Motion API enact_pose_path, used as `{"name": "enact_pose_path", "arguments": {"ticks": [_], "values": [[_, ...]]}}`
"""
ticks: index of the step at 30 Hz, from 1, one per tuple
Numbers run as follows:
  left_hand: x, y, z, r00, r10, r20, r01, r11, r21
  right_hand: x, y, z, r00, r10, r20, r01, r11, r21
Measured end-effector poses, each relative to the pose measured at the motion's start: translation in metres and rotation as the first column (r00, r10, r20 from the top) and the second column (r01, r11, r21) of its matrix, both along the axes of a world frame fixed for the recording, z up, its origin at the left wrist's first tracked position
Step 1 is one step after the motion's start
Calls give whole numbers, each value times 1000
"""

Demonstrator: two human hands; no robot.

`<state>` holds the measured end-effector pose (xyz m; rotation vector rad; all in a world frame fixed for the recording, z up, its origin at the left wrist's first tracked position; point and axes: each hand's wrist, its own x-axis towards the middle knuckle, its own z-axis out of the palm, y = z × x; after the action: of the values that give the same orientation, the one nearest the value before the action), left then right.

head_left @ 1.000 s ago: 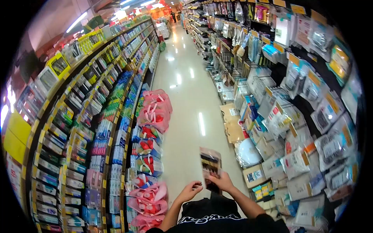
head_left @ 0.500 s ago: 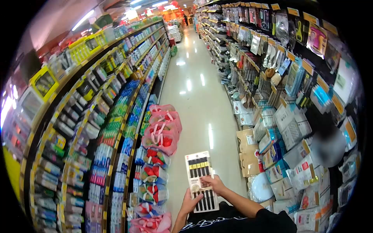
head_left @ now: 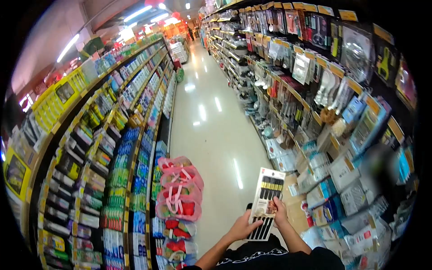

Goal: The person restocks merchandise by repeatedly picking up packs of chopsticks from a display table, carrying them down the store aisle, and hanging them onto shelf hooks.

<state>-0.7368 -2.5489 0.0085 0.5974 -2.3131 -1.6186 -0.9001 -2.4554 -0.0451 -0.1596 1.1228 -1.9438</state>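
A flat white package of black chopsticks with gold bands point(head_left: 265, 204) is held upright in front of the body, over the aisle floor. My left hand point(head_left: 242, 226) grips its lower left edge, the thumb lying across the front. On the right edge, near the middle, my right hand point(head_left: 281, 212) holds it with closed fingers. Both hands touch the package. A small dark end of something shows behind its left edge; what it is I cannot make out.
Shelves of toothpaste and toothbrush boxes point(head_left: 116, 193) line the left. Pink bags point(head_left: 180, 189) stand on the floor beside them. Hanging kitchen goods point(head_left: 330, 90) fill the right racks. The shiny aisle floor point(head_left: 202, 130) runs ahead; far off stands a person point(head_left: 191, 34).
The package, turned edge-on and blurred at first, now faces me and has shifted right. My left hand, free at first, has taken hold of it. The view has moved along the aisle.
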Motion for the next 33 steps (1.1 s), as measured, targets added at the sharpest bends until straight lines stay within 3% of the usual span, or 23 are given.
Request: {"name": "enact_pose_path", "arguments": {"ticks": [1,2,3,5,6,9,10,12,13,14,16,17,21,24,25,28,29,32,33], "values": [[-14,-21,-13,1000,-6,27,7,999,-50,-14,-18,7,1000,9,6,-9,999,-34],[-32,-41,-23,999,-11,45,16,995,-98,-22,-47,7,990,-122,65,116,990,81],[-46,-62,-11,994,-27,110,31,999,-28,-45,-65,-22,998,-59,-27,61,995,80],[-71,-103,-29,1000,10,2,-9,991,-136,-86,-105,-52,990,16,-141,-5,997,81],[-87,-132,-25,999,29,-46,-38,980,-195,-98,-140,-46,987,35,-154,-24,997,72],[-109,-210,-7,986,146,75,-134,981,-143,-120,-233,-5,987,158,-2,-158,985,-69],[-115,-236,-6,977,194,89,-180,974,-138,-139,-264,-34,961,260,-90,-268,960,-82],[-130,-284,-10,955,275,113,-262,958,-116,-154,-312,1,940,322,-115,-331,941,-73],[-143,-304,13,971,237,44,-237,972,-7,-159,-336,22,947,308,-89,-313,949,-46],[-154,-323,8,962,272,-1,-271,959,80,-166,-353,49,909,269,-320,-278,960,17],[-174,-360,-9,931,355,-88,-324,912,250,-188,-396,39,901,305,-310,-302,952,57],[-186,-376,-11,921,388,-36,-364,890,276,-198,-416,38,930,305,-206,-300,952,56],[-250,-449,-45,884,467,-1,-428,812,397,-259,-492,10,842,393,-369,-344,919,193],[-308,-511,-49,877,475,70,-461,792,401,-308,-548,13,801,385,-459,-280,918,283],[-328,-536,-59,881,474,-9,-432,810,398,-327,-567,17,806,395,-440,-285,912,295],[-397,-601,-27,891,453,-38,-396,815,423,-382,-618,23,852,324,-412,-211,931,297],[-419,-627,-39,896,442,-43,-373,801,468,-398,-633,31,938,235,-254,-217,971,98],[-491,-695,-21,906,384,-178,-291,871,396,-457,-669,63,788,195,-584,-111,978,177],[-511,-710,2,921,355,-159,-280,889,363,-468,-682,79,809,88,-581,-28,993,111]]}}
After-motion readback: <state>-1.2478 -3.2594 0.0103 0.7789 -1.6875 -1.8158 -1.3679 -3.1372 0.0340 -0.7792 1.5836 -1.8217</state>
